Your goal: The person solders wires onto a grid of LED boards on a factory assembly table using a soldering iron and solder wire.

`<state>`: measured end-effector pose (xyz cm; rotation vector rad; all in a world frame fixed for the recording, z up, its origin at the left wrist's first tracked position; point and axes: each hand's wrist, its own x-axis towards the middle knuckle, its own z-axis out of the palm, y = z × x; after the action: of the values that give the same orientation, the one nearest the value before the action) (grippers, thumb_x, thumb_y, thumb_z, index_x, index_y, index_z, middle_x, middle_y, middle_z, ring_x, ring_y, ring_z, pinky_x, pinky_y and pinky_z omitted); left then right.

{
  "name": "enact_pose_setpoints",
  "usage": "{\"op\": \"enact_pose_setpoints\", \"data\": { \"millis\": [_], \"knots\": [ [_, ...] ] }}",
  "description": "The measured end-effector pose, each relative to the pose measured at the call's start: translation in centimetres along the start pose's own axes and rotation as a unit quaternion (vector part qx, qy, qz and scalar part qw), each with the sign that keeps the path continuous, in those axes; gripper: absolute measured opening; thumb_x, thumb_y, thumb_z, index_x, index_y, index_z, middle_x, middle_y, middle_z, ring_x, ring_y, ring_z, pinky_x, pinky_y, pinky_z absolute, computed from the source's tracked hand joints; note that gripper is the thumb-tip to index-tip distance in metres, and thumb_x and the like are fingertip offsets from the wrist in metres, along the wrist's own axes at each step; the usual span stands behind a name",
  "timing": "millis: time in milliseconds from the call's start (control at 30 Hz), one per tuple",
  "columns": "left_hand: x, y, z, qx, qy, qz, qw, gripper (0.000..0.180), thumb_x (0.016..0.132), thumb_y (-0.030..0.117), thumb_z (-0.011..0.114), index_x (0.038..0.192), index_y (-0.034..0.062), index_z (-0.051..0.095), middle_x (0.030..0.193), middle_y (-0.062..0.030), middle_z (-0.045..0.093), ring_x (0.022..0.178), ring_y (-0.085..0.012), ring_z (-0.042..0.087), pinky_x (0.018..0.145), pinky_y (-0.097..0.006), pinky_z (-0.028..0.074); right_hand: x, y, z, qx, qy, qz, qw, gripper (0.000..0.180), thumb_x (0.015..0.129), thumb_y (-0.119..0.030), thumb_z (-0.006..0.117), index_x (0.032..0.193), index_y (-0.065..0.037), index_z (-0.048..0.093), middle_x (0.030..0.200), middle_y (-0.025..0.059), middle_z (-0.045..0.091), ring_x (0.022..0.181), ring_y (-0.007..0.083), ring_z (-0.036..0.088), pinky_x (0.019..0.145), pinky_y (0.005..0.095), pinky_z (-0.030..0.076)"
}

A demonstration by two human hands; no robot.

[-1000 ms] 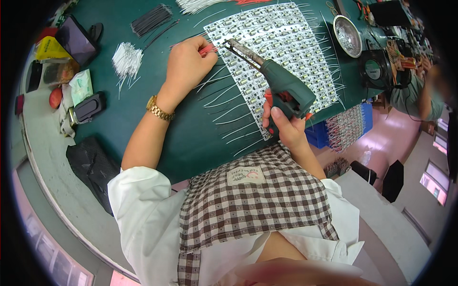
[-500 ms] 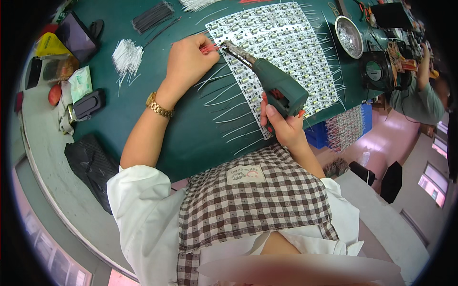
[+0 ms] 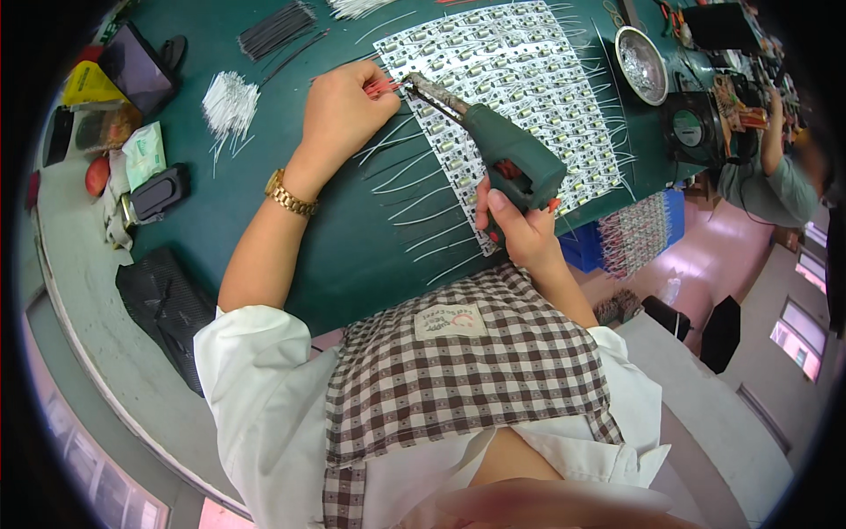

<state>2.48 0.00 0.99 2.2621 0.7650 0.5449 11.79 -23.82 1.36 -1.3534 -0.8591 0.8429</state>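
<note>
While a fanned bundle of thin white wires [image 3: 230, 104] and a straight stack of dark wires [image 3: 277, 31] lie at the left of the smooth green surface [image 3: 344, 264], the left forearm slants up and inward, a gold-toned link watch [image 3: 291, 194] at its wrist. The left hand [image 3: 346, 108] is curled with its back upward, pinching short red wires [image 3: 380, 86] between thumb and forefinger, their ends poking out rightward at the upper left edge of a circuit board sheet [image 3: 529, 97]. Flat, white and roughly rectangular, the sheet carries rows of small cylindrical components, with pale wires trailing off both sides. Over it slants a soldering gun [image 3: 513, 150], its dark green plastic body narrowing to a scorched metal barrel whose tip is just beside the red wires; whether they touch I cannot tell. The right hand [image 3: 522, 227] is wrapped around the gun's handle near the sheet's lower edge, thumb uppermost. Farther right sits a round, shiny metal bowl [image 3: 620, 70].
</note>
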Motion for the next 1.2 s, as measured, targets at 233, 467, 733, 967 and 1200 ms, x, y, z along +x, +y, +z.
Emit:
{"op": "enact_pose_setpoints", "data": {
  "millis": [233, 467, 733, 967, 1200],
  "knots": [
    [0.0, -0.1, 0.0, 0.007, 0.009, 0.006, 1.0, 0.014, 0.072, 0.015, 0.063, 0.076, 0.0013, 0.063, 0.067, -0.0095, 0.062, 0.059, -0.0186, 0.058, 0.06, -0.029, 0.047, -0.9, -0.5, -0.3, 0.038, 0.035, 0.013, 0.999, 0.04, 0.089, -0.018, 0.057, 0.121, 0.004, 0.049, 0.08, 0.01, 0.059, 0.062, 0.0143, 0.056, 0.059, 0.0261, 0.046],
    [0.1, -0.3, 0.1, 0.009, 0.002, 0.001, 1.0, 0.014, 0.071, 0.015, 0.063, 0.076, 0.0013, 0.063, 0.066, -0.0102, 0.061, 0.059, -0.0195, 0.059, 0.06, -0.03, 0.047, -1.2, -0.6, -0.7, 0.083, 0.045, 0.004, 0.996, 0.045, 0.087, -0.022, 0.06, 0.122, 0.004, 0.049, 0.08, 0.0104, 0.059, 0.063, 0.0142, 0.056, 0.059, 0.0262, 0.047],
    [0.2, -2.0, -2.8, 0.078, 0.006, 0.016, 0.997, 0.016, 0.083, 0.017, 0.063, 0.089, 0.0016, 0.064, 0.078, -0.0152, 0.065, 0.071, -0.0279, 0.063, 0.066, -0.036, 0.049, -1.4, 0.0, -1.2, 0.045, 0.025, 0.006, 0.999, 0.047, 0.086, -0.024, 0.061, 0.123, 0.003, 0.049, 0.081, 0.0098, 0.058, 0.064, 0.0138, 0.056, 0.059, 0.0261, 0.046],
    [-1.5, 0.3, -3.0, -0.028, 0.146, 0.001, 0.989, 0.015, 0.085, 0.016, 0.063, 0.09, 0.0014, 0.064, 0.079, -0.0142, 0.065, 0.068, -0.0236, 0.062, 0.065, -0.032, 0.049, -1.5, 0.7, -0.9, 0.063, 0.032, -0.01, 0.997, 0.045, 0.087, -0.021, 0.059, 0.123, 0.003, 0.048, 0.081, 0.0098, 0.059, 0.065, 0.014, 0.056, 0.06, 0.0261, 0.046],
    [-1.9, 0.1, 0.5, -0.041, 0.003, -0.105, 0.994, 0.017, 0.076, 0.018, 0.065, 0.079, 0.001, 0.067, 0.07, -0.0116, 0.066, 0.06, -0.0221, 0.062, 0.059, -0.032, 0.048, -1.6, 0.7, -0.4, 0.056, 0.013, 0.0, 0.998, 0.04, 0.089, -0.018, 0.057, 0.122, 0.003, 0.049, 0.082, 0.0104, 0.059, 0.065, 0.0143, 0.056, 0.06, 0.0263, 0.046]
  ]
}}
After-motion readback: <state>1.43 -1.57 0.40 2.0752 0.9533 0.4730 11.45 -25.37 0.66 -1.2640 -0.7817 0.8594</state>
